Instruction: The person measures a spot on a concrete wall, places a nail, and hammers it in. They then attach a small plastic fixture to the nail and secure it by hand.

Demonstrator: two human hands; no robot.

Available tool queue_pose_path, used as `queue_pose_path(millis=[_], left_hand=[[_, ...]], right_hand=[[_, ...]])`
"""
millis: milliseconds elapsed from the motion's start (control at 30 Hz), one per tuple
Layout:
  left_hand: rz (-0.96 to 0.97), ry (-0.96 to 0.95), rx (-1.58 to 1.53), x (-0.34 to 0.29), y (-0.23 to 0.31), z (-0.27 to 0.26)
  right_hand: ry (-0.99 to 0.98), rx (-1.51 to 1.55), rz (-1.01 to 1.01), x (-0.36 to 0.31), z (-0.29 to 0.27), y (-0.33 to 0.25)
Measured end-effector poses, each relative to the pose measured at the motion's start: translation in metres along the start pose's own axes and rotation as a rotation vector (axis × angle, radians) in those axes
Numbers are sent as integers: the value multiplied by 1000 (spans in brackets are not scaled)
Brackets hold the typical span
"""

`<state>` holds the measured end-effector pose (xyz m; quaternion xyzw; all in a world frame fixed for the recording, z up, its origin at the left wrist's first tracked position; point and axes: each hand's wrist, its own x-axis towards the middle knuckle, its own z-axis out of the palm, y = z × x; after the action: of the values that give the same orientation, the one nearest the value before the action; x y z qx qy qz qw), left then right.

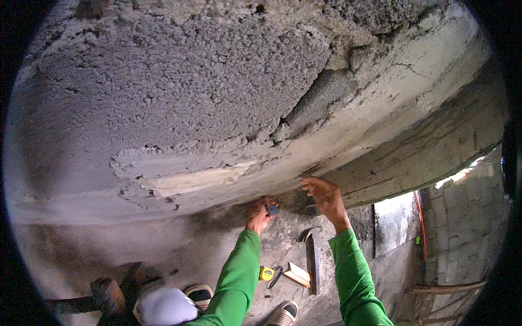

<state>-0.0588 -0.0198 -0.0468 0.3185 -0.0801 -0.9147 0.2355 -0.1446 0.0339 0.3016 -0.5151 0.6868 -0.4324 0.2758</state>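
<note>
My left hand (258,216) is closed around a small dark blue, round, spool-like thing (272,209), just below the lower edge of the rough grey plastered surface (206,81). To its right, my right hand (326,202) is raised beside the long concrete edge (380,168). Its fingers are bent together at the tips, and whatever they pinch is too small to make out. Thin lines run along the concrete near this hand; I cannot tell whether one is a string. Both forearms wear green sleeves.
Below my hands lie a yellow tape measure (266,273), a wood-and-metal tool (297,274) and a long hooked metal tool (312,261). My shoes (285,314) show near a white rounded thing (165,307). An orange cord (420,223) hangs by the block wall (462,217).
</note>
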Motion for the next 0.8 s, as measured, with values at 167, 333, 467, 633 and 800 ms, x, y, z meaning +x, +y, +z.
queue_pose_path(millis=[167, 333, 467, 633, 800], left_hand=[[120, -37, 169, 5, -5, -8], [52, 5, 4, 3, -2, -4], [31, 37, 21, -2, 3, 2], [73, 19, -41, -13, 12, 9], [87, -16, -56, -24, 20, 18]], right_hand=[[-8, 21, -35, 0, 5, 3], [10, 26, 6, -2, 4, 7], [16, -40, 9, -3, 4, 7], [48, 19, 57, -8, 7, 20], [188, 398, 163, -38, 28, 66]])
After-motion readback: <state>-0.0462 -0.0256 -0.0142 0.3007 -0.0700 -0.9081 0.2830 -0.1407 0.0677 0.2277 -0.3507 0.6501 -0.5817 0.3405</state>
